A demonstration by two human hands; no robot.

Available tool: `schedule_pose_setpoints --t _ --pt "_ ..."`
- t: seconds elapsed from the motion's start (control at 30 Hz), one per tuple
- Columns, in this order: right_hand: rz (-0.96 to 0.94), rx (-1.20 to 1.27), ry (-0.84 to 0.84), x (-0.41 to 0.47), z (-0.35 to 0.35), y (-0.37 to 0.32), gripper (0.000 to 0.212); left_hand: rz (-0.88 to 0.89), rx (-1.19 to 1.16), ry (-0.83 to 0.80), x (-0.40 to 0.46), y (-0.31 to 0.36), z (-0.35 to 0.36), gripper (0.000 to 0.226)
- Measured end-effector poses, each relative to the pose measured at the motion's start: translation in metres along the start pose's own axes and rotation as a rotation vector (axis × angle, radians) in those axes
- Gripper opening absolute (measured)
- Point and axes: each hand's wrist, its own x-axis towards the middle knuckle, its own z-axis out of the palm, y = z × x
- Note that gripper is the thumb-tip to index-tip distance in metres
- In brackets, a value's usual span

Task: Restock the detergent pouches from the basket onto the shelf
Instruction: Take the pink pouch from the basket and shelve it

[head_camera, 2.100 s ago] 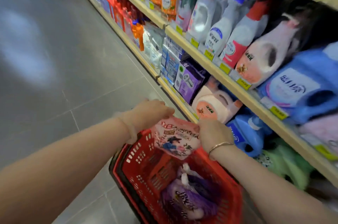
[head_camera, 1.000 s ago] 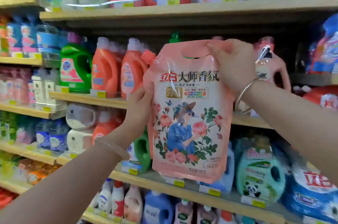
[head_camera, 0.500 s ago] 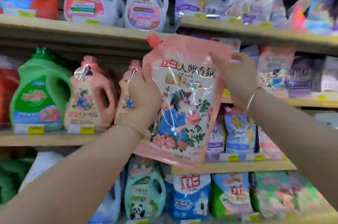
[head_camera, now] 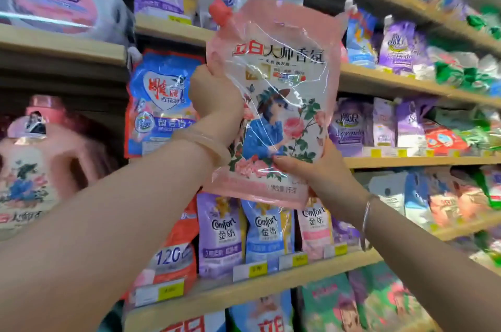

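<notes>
A pink detergent pouch (head_camera: 282, 93) with a red spout cap and a rose picture is held upright in front of the shelves. My left hand (head_camera: 214, 93) grips its left edge near the top. My right hand (head_camera: 317, 166) holds its lower right corner, thumb on the front. The pouch hangs in the air before the wooden shelf (head_camera: 406, 160) that carries purple pouches. The basket is out of view.
Several shelves are packed with pouches: a blue one (head_camera: 160, 104) at left, Comfort pouches (head_camera: 265, 231) below, purple lavender ones (head_camera: 352, 125) at right. Large jugs (head_camera: 32, 166) stand at far left. Yellow price tags line the shelf edges.
The pouch came out of the red basket and was lifted to the shelves. My right hand slid from its top right edge to its lower right corner; the view swung right and up.
</notes>
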Motion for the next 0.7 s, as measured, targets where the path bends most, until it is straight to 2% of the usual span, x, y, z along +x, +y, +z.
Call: schedule_pose_setpoints --t 0.1,0.2,0.3,0.4,0.47,0.53,0.6,0.7 --pt "-0.082 -0.070 0.123 0.039 -0.032 0.017 0.043 0.059 -0.085 -0.032 0.012 0.000 0.047 0.048" --pt "-0.147 -0.108 0.211 0.075 -0.057 0.028 0.047 0.080 -0.196 -0.091 0.025 0.004 0.085 0.044" --pt "-0.195 -0.120 0.265 0.108 -0.086 0.041 0.053 0.191 -0.216 -0.200 0.031 0.000 0.122 0.042" --pt "-0.219 -0.076 0.291 0.137 -0.115 0.054 0.072 0.334 -0.213 -0.395 0.030 -0.011 0.151 0.062" --pt "-0.236 -0.008 0.314 0.154 -0.133 0.063 0.083 0.341 -0.244 -0.507 0.025 -0.027 0.172 0.076" --pt "-0.253 0.032 0.341 0.172 -0.153 0.076 0.075 0.307 -0.239 -0.587 0.018 -0.048 0.199 0.078" --pt "-0.258 0.017 0.329 0.190 -0.172 0.092 0.063 0.298 -0.257 -0.632 0.009 -0.067 0.229 0.091" --pt "-0.259 -0.012 0.267 0.219 -0.201 0.117 0.054 0.334 -0.217 -0.598 0.004 -0.079 0.268 0.115"
